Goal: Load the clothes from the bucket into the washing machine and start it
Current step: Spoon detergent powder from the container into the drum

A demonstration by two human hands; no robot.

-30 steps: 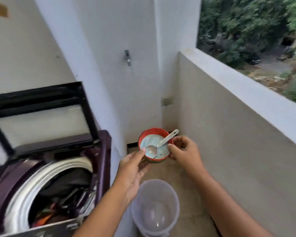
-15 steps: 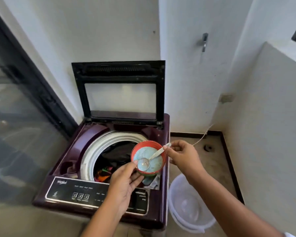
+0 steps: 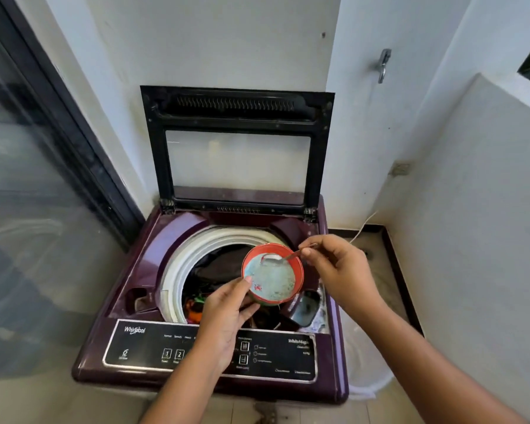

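Note:
A maroon top-load washing machine [image 3: 153, 261] stands with its black-framed lid [image 3: 237, 148] raised. Dark and coloured clothes [image 3: 214, 270] lie in its white-rimmed drum. My left hand [image 3: 227, 313] holds a red-rimmed bowl [image 3: 297, 270] of pale blue detergent powder, tilted, above the drum's right side. My right hand [image 3: 337, 270] pinches the handle of a small spoon [image 3: 283, 257] whose bowl carries a heap of white powder at the far rim of the bowl. The white translucent bucket [image 3: 364, 359] stands on the floor right of the machine, mostly hidden by my right arm.
The control panel [image 3: 153, 347] runs along the machine's front edge. An open detergent compartment [image 3: 306, 309] shows at the drum's right. A glass door [image 3: 28, 179] stands to the left, a low parapet wall [image 3: 487, 209] to the right, a tap [image 3: 383, 65] on the back wall.
My view has swung from the balcony corner to the machine. The bowl and spoon moved over the drum, and the spoon now lifts a scoop of powder at the bowl's far rim.

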